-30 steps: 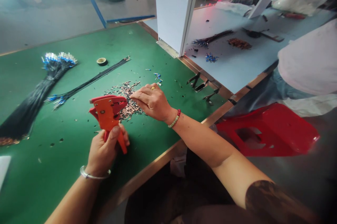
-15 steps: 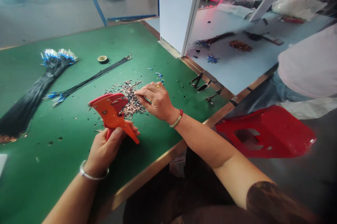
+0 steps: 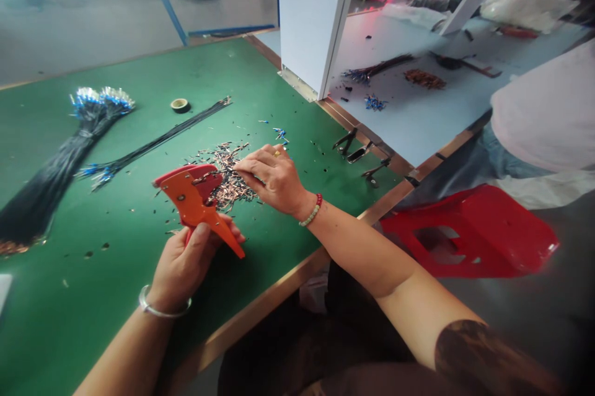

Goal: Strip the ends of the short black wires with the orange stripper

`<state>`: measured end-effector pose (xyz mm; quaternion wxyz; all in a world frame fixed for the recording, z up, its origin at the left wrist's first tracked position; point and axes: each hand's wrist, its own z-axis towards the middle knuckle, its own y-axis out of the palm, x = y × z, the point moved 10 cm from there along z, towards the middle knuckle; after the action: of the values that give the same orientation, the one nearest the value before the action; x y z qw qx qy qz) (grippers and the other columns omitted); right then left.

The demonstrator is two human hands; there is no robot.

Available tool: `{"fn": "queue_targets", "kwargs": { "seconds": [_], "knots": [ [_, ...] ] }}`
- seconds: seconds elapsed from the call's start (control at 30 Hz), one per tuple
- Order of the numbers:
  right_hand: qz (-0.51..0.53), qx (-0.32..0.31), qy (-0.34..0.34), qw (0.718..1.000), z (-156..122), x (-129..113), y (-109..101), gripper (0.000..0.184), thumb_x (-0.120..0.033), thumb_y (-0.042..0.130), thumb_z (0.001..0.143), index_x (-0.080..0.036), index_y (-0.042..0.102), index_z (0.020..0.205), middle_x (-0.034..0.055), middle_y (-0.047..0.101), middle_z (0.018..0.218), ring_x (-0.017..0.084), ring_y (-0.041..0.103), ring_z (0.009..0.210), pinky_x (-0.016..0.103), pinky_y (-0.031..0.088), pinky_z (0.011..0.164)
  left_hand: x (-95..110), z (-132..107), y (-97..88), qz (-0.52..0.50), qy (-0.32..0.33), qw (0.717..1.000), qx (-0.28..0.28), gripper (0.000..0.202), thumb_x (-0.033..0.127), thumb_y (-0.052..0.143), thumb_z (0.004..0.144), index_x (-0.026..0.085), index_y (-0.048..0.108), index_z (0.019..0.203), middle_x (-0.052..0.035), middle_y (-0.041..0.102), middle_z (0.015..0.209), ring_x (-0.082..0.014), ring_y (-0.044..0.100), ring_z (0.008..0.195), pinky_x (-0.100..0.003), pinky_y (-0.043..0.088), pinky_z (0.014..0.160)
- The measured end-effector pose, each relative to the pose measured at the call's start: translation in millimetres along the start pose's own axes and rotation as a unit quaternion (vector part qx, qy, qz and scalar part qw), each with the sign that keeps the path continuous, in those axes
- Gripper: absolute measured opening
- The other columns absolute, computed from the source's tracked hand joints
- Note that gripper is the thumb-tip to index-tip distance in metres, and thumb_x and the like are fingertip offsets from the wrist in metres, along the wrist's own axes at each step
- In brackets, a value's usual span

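Observation:
My left hand (image 3: 186,263) is wrapped round the handles of an orange and red wire stripper (image 3: 189,196), held tilted above the green table. My right hand (image 3: 276,180) is closed in a pinch to the right of the tool's jaws. What its fingertips hold, if anything, is too small to make out. Under and behind both hands lies a pile of short wire scraps (image 3: 232,188), copper and black. Beyond my right hand lie several small blue-ended pieces (image 3: 281,134).
A thick bundle of black wires (image 3: 60,160) and a thinner wire bundle (image 3: 162,137) lie at left, near a tape roll (image 3: 179,105). A white panel (image 3: 311,18) stands at the table's far corner. Metal clamps (image 3: 357,151) sit along the right edge. A red stool (image 3: 488,232) and a person (image 3: 548,111) are at right.
Almost nothing differs. The view has shifted very slightly; both hands keep the same pose, with the wire stripper still in my left hand.

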<state>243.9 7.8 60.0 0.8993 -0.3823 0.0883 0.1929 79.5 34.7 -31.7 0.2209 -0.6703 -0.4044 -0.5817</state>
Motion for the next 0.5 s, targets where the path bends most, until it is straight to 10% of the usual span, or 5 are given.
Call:
{"fn": "queue_targets", "kwargs": {
  "seconds": [0.5],
  "knots": [
    [-0.010, 0.000, -0.005, 1.000, 0.3, -0.5, -0.6, 0.020, -0.028, 0.051, 0.101, -0.024, 0.069, 0.109, 0.0023, 0.072, 0.107, 0.017, 0.058, 0.100, 0.035, 0.035, 0.094, 1.1, -0.5, -6.2, 0.047, 0.007, 0.998, 0.041, 0.039, 0.055, 0.063, 0.084, 0.017, 0.061, 0.090, -0.0050, 0.064, 0.072, -0.0178, 0.063, 0.063, -0.028, 0.055, 0.055]
  ]
}}
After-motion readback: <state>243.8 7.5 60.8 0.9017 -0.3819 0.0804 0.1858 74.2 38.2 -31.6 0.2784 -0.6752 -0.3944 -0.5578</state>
